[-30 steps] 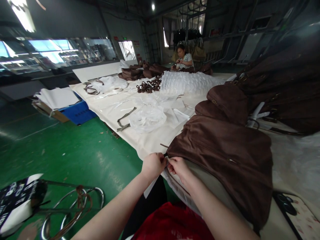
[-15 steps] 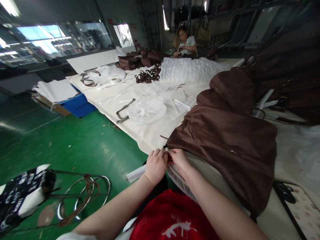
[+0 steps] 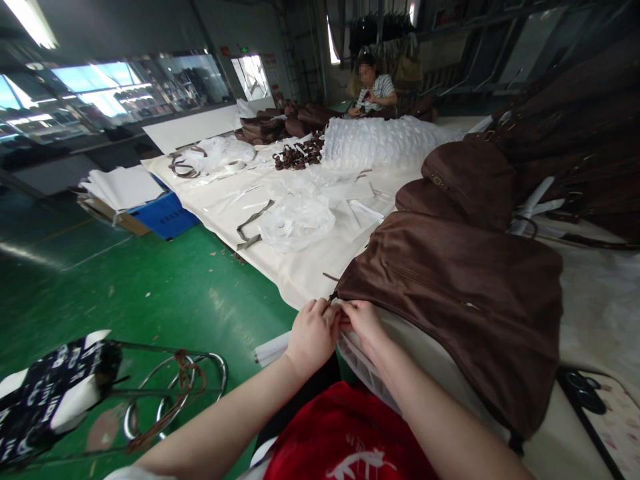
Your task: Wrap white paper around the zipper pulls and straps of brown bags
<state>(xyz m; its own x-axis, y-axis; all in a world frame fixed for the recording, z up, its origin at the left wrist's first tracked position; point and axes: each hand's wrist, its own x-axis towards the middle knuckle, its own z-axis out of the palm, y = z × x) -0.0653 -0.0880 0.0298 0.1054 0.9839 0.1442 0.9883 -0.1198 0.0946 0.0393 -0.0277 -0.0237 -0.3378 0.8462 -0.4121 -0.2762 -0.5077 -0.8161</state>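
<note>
A brown bag [image 3: 465,287] lies flat on the table, with a zip across its upper face. At its near left corner, by a small dark tab, my left hand [image 3: 314,337] and my right hand [image 3: 366,323] meet at the table's edge. Both hands are closed, their fingertips pinched together. Whatever sits between the fingers is small and mostly covered; a whitish bit shows there. A white strip [image 3: 273,348] sticks out to the left from behind my left hand; whether I hold it I cannot tell.
More brown bags [image 3: 467,173] are piled at the right. A phone [image 3: 600,413] lies near right. Clear plastic [image 3: 297,223], a grey-green strap [image 3: 250,230] and bubble wrap [image 3: 385,143] are on the table. A metal-framed stool [image 3: 175,393] stands left; a co-worker [image 3: 375,90] sits beyond.
The view has shifted slightly, so the scene sits a little further right and lower. My hands stay pinched together at the bag's corner, with only small finger movement.
</note>
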